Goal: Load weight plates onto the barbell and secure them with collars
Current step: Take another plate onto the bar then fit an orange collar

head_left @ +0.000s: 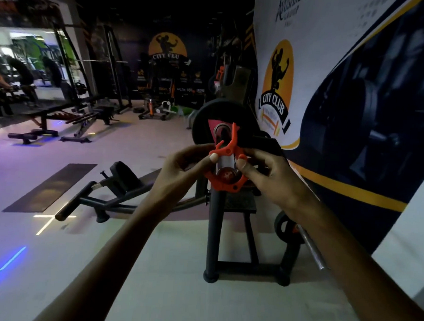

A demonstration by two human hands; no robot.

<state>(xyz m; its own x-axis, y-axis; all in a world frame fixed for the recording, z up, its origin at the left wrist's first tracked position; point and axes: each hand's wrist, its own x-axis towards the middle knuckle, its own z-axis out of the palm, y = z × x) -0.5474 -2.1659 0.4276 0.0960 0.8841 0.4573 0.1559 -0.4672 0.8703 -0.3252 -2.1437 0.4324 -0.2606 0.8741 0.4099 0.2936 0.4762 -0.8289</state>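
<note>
Both hands pinch an orange collar (226, 172) that rings the near end of the bar (226, 164). The left hand (181, 167) holds its left side, thumb on the rim; the right hand (266, 175) grips the right side. The collar is a plastic ring with bolts on its lower rim, and its forked lever (233, 137) stands up, open. The sleeve is shiny steel. Just behind, a black plate (222, 123) with a pink patch sits on the bar. Below stands a dark rack (214, 231).

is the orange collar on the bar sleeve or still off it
On: the orange collar rings the bar sleeve, whose end cap shows through it.
</note>
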